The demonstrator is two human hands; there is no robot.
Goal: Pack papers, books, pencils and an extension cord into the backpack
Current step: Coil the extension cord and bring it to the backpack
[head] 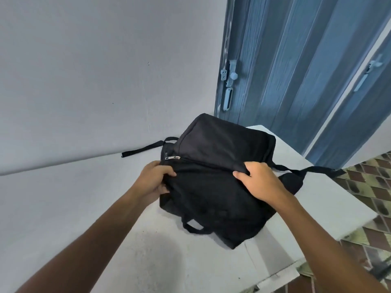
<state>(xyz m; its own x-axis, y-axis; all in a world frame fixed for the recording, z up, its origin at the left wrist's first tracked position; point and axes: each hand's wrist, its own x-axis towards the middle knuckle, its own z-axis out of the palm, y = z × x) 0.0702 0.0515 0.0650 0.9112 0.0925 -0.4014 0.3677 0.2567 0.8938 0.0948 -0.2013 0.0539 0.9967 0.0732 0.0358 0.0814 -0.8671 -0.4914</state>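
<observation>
A black backpack [218, 187] lies on a white table [84, 208], its carry handle toward me and its straps trailing off to the left and right. My left hand [155, 180] grips the fabric at the backpack's left side, just below a silver zipper pull [172, 157]. My right hand [257, 180] pinches the edge of the upper flap near the zipper line. No papers, books, pencils or extension cord are in view.
A plain grey wall runs behind the table. A blue folding door [296, 70] with a latch stands at the back right. Patterned floor tiles [370, 197] show past the table's right edge, close to the backpack.
</observation>
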